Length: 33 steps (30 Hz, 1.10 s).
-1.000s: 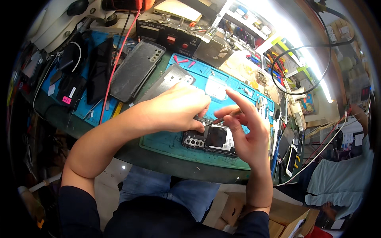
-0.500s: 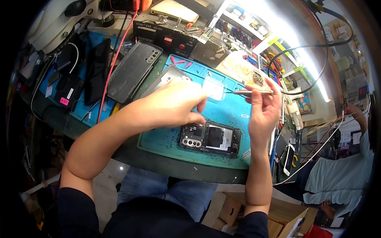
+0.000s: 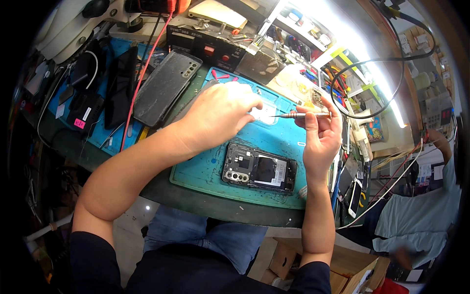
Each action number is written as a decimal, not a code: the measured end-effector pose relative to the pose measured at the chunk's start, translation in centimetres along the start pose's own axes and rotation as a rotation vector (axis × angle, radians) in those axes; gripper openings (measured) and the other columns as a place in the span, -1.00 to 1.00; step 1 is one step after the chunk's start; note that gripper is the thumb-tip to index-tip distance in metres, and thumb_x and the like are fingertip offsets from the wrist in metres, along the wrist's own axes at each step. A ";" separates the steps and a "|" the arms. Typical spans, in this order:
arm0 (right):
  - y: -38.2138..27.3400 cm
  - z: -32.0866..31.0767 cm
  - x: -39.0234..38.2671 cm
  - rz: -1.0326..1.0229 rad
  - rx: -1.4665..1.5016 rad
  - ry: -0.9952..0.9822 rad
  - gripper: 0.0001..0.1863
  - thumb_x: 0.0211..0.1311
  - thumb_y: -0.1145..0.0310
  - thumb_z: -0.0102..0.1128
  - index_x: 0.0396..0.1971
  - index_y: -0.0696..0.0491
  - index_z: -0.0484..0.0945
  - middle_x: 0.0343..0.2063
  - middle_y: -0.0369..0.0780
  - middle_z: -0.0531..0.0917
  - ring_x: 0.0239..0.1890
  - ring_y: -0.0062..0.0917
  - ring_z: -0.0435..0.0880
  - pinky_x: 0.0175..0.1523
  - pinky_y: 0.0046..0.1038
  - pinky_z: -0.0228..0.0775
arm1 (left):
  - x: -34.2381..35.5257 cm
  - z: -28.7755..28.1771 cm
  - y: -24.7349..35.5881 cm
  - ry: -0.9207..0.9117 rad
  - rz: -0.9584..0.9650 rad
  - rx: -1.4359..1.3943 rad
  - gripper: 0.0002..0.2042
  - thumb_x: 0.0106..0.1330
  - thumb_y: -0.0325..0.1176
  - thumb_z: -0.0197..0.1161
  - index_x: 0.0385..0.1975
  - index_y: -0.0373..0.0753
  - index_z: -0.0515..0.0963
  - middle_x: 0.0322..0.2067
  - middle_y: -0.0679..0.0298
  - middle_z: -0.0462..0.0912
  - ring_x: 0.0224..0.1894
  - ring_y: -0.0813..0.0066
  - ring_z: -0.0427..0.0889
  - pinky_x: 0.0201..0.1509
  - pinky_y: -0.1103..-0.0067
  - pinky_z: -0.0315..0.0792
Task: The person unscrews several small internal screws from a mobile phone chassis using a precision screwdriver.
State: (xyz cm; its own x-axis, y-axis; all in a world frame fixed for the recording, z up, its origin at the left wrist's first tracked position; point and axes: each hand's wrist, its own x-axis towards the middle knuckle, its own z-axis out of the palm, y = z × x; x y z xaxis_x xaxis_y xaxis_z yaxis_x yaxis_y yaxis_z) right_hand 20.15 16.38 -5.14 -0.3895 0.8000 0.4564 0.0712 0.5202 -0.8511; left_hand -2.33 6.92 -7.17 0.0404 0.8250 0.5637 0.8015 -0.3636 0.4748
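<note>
A smartphone (image 3: 247, 177) lies face down on the blue-green work mat (image 3: 196, 179), its back cover off. Camera lenses sit at its left end, and a battery with a white label shows at its right. My right hand (image 3: 320, 142) grips a slim metal precision screwdriver (image 3: 308, 115), held level with its tip pointing left. Just left of that tip, above the mat, is my left hand (image 3: 215, 111), thumb and forefinger curled toward each other. Anything small between them is too tiny to make out. Behind these fingers a small clear tray (image 3: 267, 113) rests on the mat, partly hidden.
To the left lies a dark phone back panel (image 3: 166, 85) with a red cable (image 3: 134, 88) beside it. A black power unit (image 3: 205, 46) stands at the back. Tools crowd the right edge near a white phone (image 3: 355, 197). Another person (image 3: 416, 215) is at far right.
My left hand has lifted away from the phone, moving up and toward the screwdriver tip. The right hand has shifted slightly left and down, still holding the screwdriver.
</note>
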 end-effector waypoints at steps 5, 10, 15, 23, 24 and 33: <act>-1.6 0.6 -1.1 -0.018 0.041 -0.039 -0.51 0.56 0.44 0.23 0.36 0.23 0.33 -0.13 -0.05 0.81 -0.12 -0.52 0.79 0.06 -0.46 0.64 | -0.1 0.7 0.6 0.017 0.050 -0.059 -0.86 0.24 -0.38 0.48 -0.24 -0.16 0.70 -0.27 0.25 0.72 -0.15 0.19 0.70 -0.08 0.31 0.55; -1.6 0.5 -1.3 -0.057 -0.018 -0.049 -0.49 0.55 0.43 0.25 0.36 0.22 0.33 -0.13 -0.07 0.81 -0.11 -0.52 0.79 0.08 -0.48 0.61 | 0.0 0.3 1.0 -0.074 -0.068 -0.050 -0.88 0.22 -0.36 0.49 -0.33 -0.18 0.69 -0.36 0.25 0.73 -0.21 0.17 0.71 -0.11 0.30 0.55; -2.0 0.5 -1.5 -0.120 -0.038 -0.088 -0.49 0.55 0.42 0.25 0.37 0.22 0.32 -0.12 -0.06 0.81 -0.07 -0.46 0.82 0.12 -0.44 0.61 | -0.1 0.0 0.9 -0.087 -0.068 -0.096 -0.85 0.21 -0.34 0.51 -0.36 -0.21 0.67 -0.37 0.22 0.73 -0.22 0.15 0.71 -0.13 0.29 0.54; -1.7 0.4 -1.7 -0.171 -0.087 -0.156 -0.46 0.57 0.36 0.22 0.39 0.22 0.29 -0.13 -0.06 0.80 -0.08 -0.40 0.83 0.13 -0.39 0.64 | -0.1 0.1 0.8 -0.113 -0.077 -0.094 -0.86 0.22 -0.33 0.48 -0.36 -0.22 0.69 -0.37 0.18 0.73 -0.22 0.11 0.72 -0.13 0.25 0.55; -1.7 0.6 -1.7 -0.162 -0.039 -0.159 -0.48 0.56 0.41 0.23 0.38 0.22 0.30 -0.14 -0.07 0.80 -0.08 -0.42 0.83 0.13 -0.40 0.63 | -0.1 0.0 0.9 -0.122 -0.079 -0.088 -0.87 0.23 -0.32 0.47 -0.35 -0.22 0.71 -0.37 0.16 0.74 -0.22 0.09 0.73 -0.12 0.23 0.57; -2.6 0.4 -1.6 -0.205 -0.179 -0.182 -0.42 0.48 0.53 0.29 0.42 0.24 0.31 -0.17 -0.12 0.81 -0.15 -0.53 0.83 0.05 -0.48 0.62 | -0.4 0.0 0.9 -0.065 0.076 0.027 -0.87 0.23 -0.33 0.48 -0.34 -0.21 0.69 -0.41 0.20 0.71 -0.27 0.10 0.70 -0.16 0.27 0.53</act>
State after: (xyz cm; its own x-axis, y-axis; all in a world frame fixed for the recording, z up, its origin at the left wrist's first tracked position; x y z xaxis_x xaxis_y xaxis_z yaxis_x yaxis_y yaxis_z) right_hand 20.24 13.70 -3.77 -0.5693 0.6147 0.5460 0.1285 0.7225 -0.6793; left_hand -1.60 6.23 -6.92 0.1395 0.8221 0.5520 0.8105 -0.4151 0.4133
